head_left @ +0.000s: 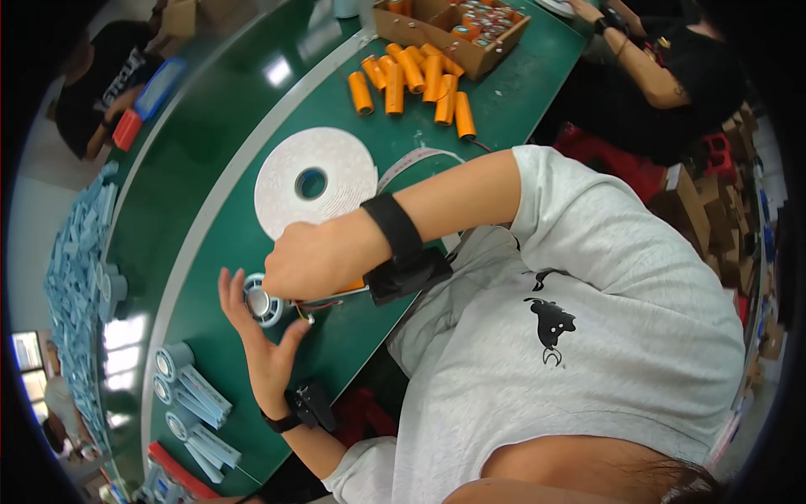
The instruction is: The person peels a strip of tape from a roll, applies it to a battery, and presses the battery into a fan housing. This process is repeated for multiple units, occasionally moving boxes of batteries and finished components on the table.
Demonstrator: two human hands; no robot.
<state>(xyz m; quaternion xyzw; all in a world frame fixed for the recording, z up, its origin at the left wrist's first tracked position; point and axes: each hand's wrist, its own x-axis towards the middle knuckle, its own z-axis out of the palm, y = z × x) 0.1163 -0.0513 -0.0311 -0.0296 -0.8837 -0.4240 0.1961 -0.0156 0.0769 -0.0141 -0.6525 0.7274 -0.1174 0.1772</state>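
My right hand (pixel 311 259) is closed, knuckles up, around a light-blue handheld fan housing (pixel 253 314) with a round head. Its palm and wrist hide the handle. Under that wrist shows a bit of orange battery (pixel 353 286), with thin red and dark wires (pixel 332 303) beside it. My left hand (pixel 262 340) is open around the fan head, fingers stretched along its far side and thumb apart. A small white connector (pixel 311 319) is by the left thumb tip. Beyond my right hand lies a large white tape roll (pixel 277 172).
Orange batteries (pixel 395 88) lie near a cardboard box (pixel 470 63) of more cells. Light-blue fan housings (pixel 180 391) rest at the lower left, by a red-edged bin (pixel 180 470). Past the grey rail, blue parts (pixel 75 277) are heaped. Co-workers sit at upper left and upper right.
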